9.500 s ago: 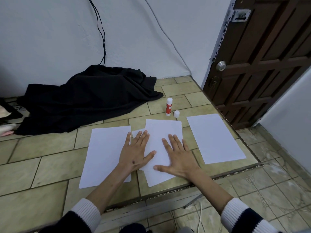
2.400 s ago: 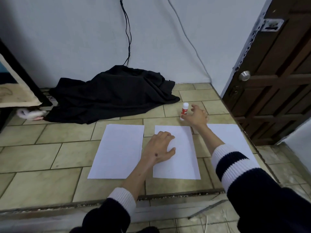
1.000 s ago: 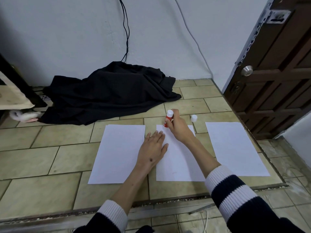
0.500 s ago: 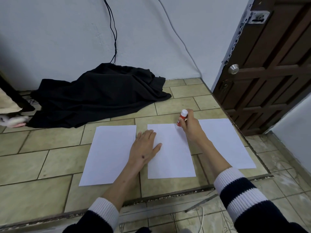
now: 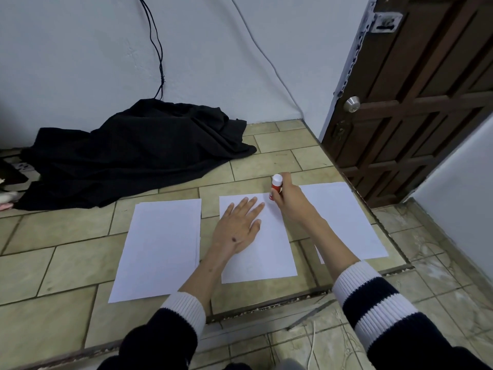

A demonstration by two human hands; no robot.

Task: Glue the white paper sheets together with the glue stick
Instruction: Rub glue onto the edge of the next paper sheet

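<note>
- Tiled floor (image 5: 66,249): raised tan-tiled step; carries all the paper and the cloth.
- Black cloth (image 5: 128,153): crumpled heap against the wall, well apart from the sheets; no part in the job.
- Left sheet (image 5: 160,249): white paper, lying flat and untouched; a second edge shows along its right side, so it may be more than one sheet.
- Middle sheet (image 5: 269,252): white paper, flat, the one being worked; pinned by one hand, glued at its far right corner.
- Right sheet (image 5: 344,217): white paper, flat, partly hidden under the right forearm.
- Left hand (image 5: 237,225): grip released; fingers straight and spread, palm pressing the middle sheet's upper left part.
- Right hand (image 5: 289,197): grip clenched round the glue stick, at the middle sheet's far right corner.
- Glue stick (image 5: 275,186): red body, white end uppermost, lower end down at the paper; whether glue touches the sheet cannot be told.
- Risks, as judged:
  - Stroking toward the unpinned near edge could drag or wrinkle the middle sheet, since the holding hand sits at the far end.
  - The right forearm, lying over the right sheet, could shift it.
  - Strokes overrunning the corner would put glue on the tile.
</note>
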